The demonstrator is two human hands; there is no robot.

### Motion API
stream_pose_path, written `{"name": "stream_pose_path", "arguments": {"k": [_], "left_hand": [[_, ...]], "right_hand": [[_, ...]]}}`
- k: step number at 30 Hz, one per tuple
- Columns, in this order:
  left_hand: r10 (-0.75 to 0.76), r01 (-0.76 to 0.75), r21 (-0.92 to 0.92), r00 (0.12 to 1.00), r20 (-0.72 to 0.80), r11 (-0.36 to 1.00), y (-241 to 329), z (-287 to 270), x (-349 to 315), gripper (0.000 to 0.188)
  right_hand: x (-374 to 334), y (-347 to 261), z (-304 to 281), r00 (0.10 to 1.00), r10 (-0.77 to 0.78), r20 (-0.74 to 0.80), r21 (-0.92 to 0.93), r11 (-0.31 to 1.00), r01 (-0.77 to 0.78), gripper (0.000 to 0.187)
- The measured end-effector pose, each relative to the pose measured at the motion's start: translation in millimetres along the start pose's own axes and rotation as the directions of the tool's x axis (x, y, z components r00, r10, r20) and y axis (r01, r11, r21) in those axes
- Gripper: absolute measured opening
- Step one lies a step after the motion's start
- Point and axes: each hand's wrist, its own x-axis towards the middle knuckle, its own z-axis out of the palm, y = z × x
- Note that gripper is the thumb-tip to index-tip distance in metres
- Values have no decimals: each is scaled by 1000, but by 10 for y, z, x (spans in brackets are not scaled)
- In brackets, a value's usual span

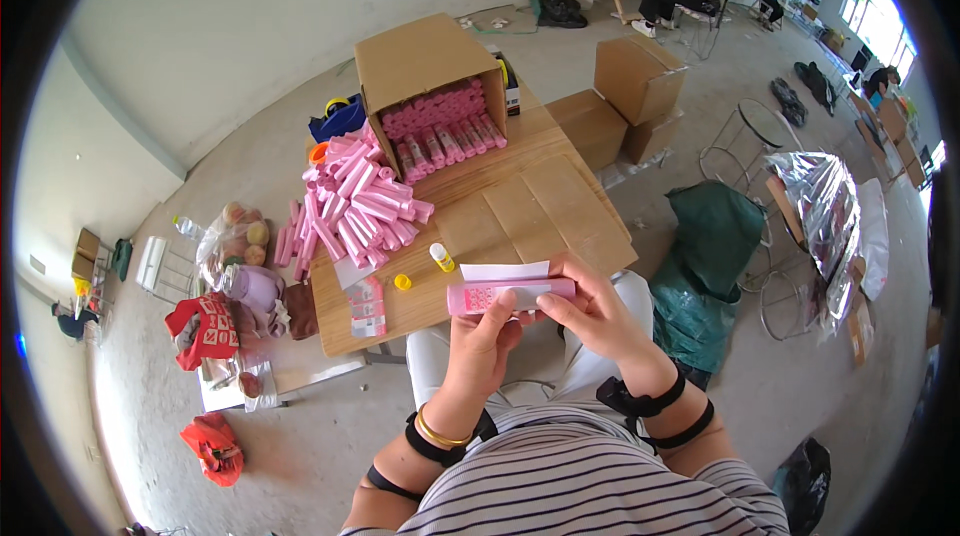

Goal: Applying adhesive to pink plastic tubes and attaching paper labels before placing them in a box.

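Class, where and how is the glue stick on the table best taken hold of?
Probably mid-barrel on the glue stick, coming from its right: it seems upright and slim, with the yellow cap and heaped pink tubes to its left.

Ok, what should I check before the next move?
1. Tube held: ok, left hand and right hand both grip it.
2. Paper flat against the tube: not ok, it sticks out on the far side.
3. Glue nearby: ok, on the table.
4. Cap on glue: not ok, it sits apart.
5. Glue on the paper: cannot tell.
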Motion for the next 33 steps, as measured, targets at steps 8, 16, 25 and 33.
{"name": "stream_pose_path", "arguments": {"k": [8, 16, 25, 33], "left_hand": [[22, -68, 321, 989, 143, 945, 365, -220, -36, 21], [100, -133, 296, 987, 125, 946, 469, -28, -156, 14], [158, -172, 157, 982, 98, 972, 387, -3, -154, 8], [40, -83, 244, 983, 178, 966, 581, -21, -209, 10]], "right_hand": [[-16, -122, 44, 997, 77, 0, 98, 992, -77, 21], [42, -192, 182, 987, 160, -11, 179, 972, -155, 22], [102, -194, 249, 986, 150, -70, 208, 969, -132, 18], [102, -211, 235, 993, 109, -44, 180, 979, -99, 13]]}}
